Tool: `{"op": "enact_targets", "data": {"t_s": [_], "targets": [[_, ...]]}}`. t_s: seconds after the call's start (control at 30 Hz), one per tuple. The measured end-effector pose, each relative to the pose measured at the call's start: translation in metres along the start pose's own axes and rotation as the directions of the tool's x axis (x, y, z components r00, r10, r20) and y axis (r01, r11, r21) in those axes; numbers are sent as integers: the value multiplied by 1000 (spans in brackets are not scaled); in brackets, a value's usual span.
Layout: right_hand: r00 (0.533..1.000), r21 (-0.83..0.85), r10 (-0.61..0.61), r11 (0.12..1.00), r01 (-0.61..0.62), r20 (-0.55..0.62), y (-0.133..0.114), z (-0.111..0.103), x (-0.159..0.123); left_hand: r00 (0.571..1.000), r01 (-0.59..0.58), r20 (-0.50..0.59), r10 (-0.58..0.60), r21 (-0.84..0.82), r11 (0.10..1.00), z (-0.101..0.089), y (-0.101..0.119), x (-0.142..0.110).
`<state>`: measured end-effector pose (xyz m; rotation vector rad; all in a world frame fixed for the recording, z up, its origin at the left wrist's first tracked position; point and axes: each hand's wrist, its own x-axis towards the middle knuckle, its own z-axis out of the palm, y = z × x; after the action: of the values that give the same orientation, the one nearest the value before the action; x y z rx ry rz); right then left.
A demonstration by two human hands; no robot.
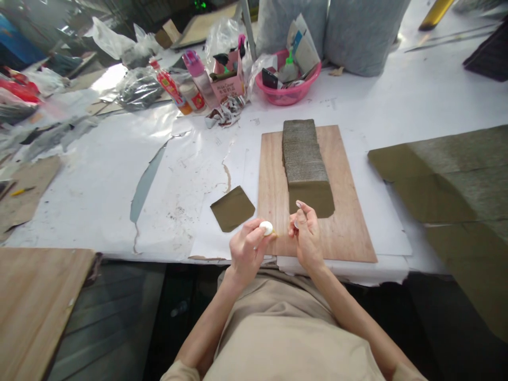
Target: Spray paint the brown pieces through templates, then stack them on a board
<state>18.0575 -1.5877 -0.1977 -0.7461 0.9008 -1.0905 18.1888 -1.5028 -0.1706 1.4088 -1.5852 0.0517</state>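
Note:
My left hand (pixel 246 247) is closed around a small white round-ended object (pixel 266 228). A yellowish bit shows by its fingertips; the rest of the object is hidden. My right hand (pixel 307 233), fingers curled and thumb pressed in, pinches a small white piece (pixel 296 224) whose kind I cannot make out. Just beyond the right hand, a fanned stack of olive-brown fabric pieces (pixel 305 153) lies on a wooden board (pixel 273 185). One single olive-brown fabric piece (pixel 233 208) rests on white paper to the left of the board, near my left hand.
Larger olive-brown fabric layers (pixel 456 180) spread over the right side of the white-covered table (pixel 190 174). At the back stand a pink basket (pixel 288 94) of odds and ends, bottles (pixel 170 87) and a pink box (pixel 228 87). Another wooden board (pixel 39 296) is at lower left.

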Motion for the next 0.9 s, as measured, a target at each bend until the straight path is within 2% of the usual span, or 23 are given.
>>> {"op": "enact_targets", "data": {"t_s": [0.5, 0.7, 0.83, 0.9], "targets": [[1000, 8, -7, 1000, 7, 30, 3, -6, -2, 998, -55, 3, 55, -19, 998, 5, -3, -2], [1000, -6, -7, 1000, 7, 30, 5, -7, -3, 999, -49, 0, 49, -18, 999, 6, -3, -4], [1000, -17, -1, 1000, 1, 30, 3, -8, -5, 998, -38, 51, 37, 19, 999, 6, -4, -6], [999, -22, 5, 1000, -4, 33, 2, -8, -6, 998, -47, 34, 46, 21, 999, 5, -3, -6]]}}
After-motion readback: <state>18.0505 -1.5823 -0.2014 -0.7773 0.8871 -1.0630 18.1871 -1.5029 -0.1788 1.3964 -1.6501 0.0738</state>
